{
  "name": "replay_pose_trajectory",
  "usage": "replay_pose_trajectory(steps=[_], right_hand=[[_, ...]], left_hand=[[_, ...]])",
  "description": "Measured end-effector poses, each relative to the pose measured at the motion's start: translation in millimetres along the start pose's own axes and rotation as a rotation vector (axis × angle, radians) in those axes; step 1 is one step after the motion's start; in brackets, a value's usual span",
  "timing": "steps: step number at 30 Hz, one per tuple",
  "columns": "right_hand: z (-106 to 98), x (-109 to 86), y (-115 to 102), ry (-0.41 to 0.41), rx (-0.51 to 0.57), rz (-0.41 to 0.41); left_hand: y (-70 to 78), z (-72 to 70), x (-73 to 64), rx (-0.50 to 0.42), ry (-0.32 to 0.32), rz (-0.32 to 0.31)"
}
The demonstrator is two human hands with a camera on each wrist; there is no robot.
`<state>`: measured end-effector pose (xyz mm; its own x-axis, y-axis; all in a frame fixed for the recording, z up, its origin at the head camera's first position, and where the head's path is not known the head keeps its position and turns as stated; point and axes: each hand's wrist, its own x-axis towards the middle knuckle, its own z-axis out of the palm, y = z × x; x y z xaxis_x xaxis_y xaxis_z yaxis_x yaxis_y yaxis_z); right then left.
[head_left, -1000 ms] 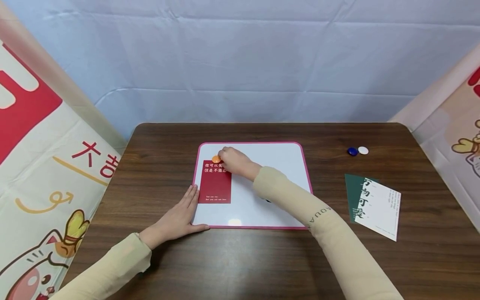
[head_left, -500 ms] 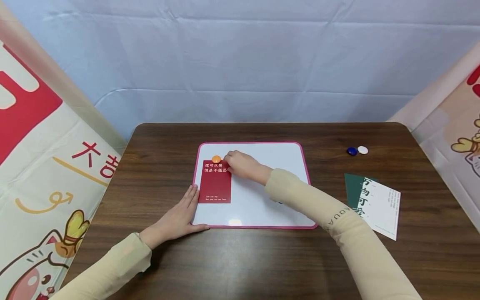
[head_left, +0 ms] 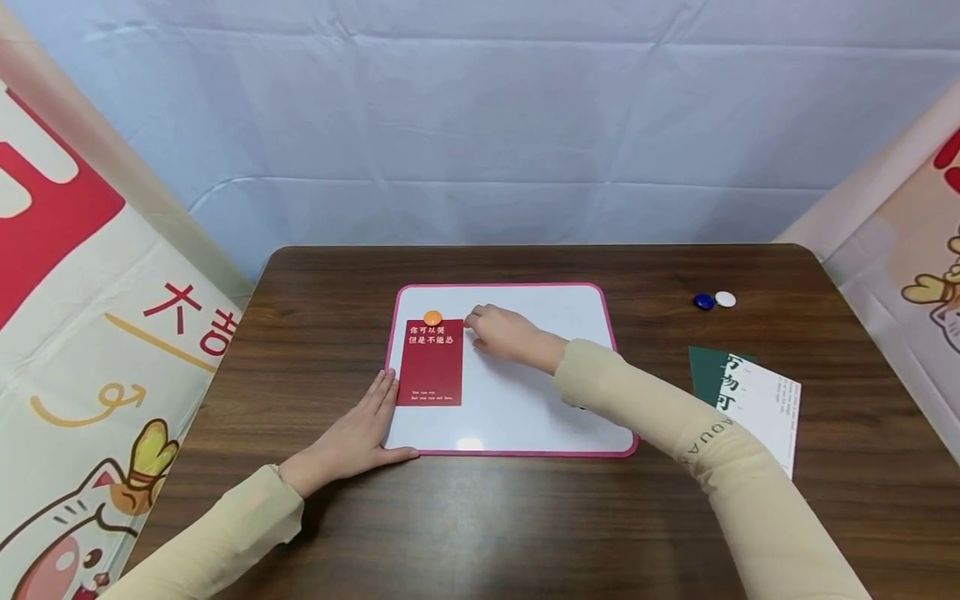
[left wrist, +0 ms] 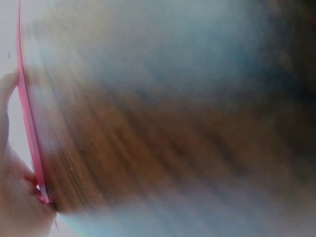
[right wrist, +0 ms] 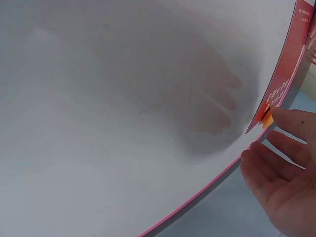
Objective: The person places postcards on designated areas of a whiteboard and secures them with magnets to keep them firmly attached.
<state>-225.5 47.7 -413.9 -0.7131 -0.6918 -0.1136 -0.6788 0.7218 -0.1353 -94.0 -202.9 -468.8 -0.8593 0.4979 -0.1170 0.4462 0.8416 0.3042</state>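
Note:
A whiteboard (head_left: 510,421) with a pink rim lies on the table. A red card (head_left: 431,371) with white lettering lies on its left part. At the card's top edge sits a round orange magnet (head_left: 432,317), also visible in the right wrist view as a bit of orange magnet (right wrist: 268,119). My left hand (head_left: 360,433) rests at the board's lower left edge, fingers straight over the rim and thumb along the front. Just right of the card's top right corner, my right hand (head_left: 506,333) hovers with loosely bent fingers, holding nothing; the right wrist view shows its spread fingers and palm.
A blue magnet (head_left: 703,302) and a white magnet (head_left: 725,299) lie on the table at the back right. Nearer, a white card (head_left: 772,408) with dark green characters overlaps a green card (head_left: 705,375). A pale cloth (head_left: 495,125) hangs behind the table.
My right hand has moved rightward from beside the orange magnet, off the red card, uncovering its lettering and top right corner. My left hand, the card and the orange magnet stay put.

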Motion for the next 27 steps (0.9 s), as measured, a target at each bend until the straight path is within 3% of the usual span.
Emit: replay_pose_trajectory(steps=[17, 27], right_hand=[[-6.6, -36.3, 18.0, 0.026, -0.009, -0.005], [-9.8, -54.8, 29.3, 0.055, 0.052, 0.035]], left_hand=[[-0.4, 0.5, 0.2, -0.001, -0.010, -0.005], [-0.2, 1.5, 0.2, 0.014, -0.011, -0.006]])
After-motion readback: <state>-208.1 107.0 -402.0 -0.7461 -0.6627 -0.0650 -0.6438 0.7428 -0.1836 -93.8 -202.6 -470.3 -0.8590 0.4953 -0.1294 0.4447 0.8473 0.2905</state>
